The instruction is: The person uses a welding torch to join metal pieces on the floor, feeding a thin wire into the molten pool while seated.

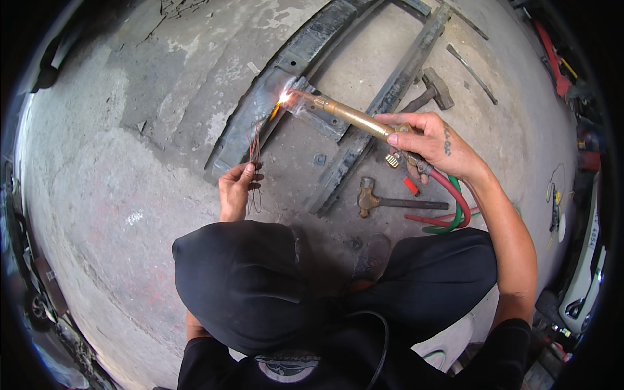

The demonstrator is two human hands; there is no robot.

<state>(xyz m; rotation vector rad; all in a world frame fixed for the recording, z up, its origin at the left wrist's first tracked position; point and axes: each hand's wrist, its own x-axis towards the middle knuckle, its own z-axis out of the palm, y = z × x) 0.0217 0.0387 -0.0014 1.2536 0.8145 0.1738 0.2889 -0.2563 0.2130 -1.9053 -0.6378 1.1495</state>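
Observation:
My right hand point(424, 142) is wrapped round a brass gas torch point(354, 118), with a red hose point(452, 188) and a green hose point(448, 224) trailing from its rear end. The torch tip points left, and a bright glow with an orange flame point(278, 105) burns on the metal frame point(260, 101) below it. Between the fingers of my left hand point(238, 187) is a bundle of thin wire point(255, 146), held upright with its upper end near the flame. The frame is a long, grey, curved beam lying on the floor.
A ball-peen hammer point(396, 203) lies near my shoe point(372, 255). Farther off are a heavy hammer point(430, 91) and a thin metal bar point(472, 75). A straight metal rail point(383, 107) runs right of the beam. Beside the torch is a small red piece point(411, 186) on the concrete floor point(143, 175).

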